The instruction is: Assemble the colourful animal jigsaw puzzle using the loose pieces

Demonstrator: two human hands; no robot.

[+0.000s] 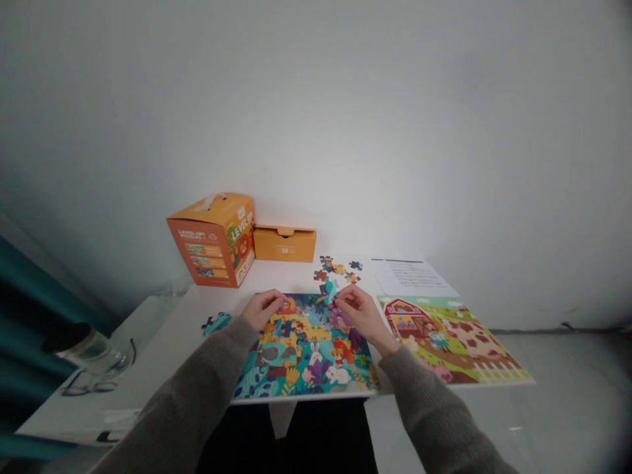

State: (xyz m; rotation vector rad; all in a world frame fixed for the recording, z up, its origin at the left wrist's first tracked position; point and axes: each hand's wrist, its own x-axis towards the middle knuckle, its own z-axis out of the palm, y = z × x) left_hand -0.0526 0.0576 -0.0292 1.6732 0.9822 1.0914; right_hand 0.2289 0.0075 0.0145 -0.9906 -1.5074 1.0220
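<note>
A colourful animal puzzle (306,355) lies flat at the front edge of the white table. At its upper left, my left hand (263,308) has its fingers pinched together; whatever is between them is too small to make out. My right hand (359,313) is over the puzzle's upper right, its fingertips closed on a turquoise puzzle piece (331,290). Loose puzzle pieces (338,268) are scattered behind the puzzle, and several teal pieces (216,322) lie to its left.
An orange puzzle box (212,247) and a low orange carton (285,244) stand at the back left. A farm puzzle (454,339) and a printed sheet (412,276) lie right. Glasses (89,385) and a jar (96,349) are on a lower surface at left.
</note>
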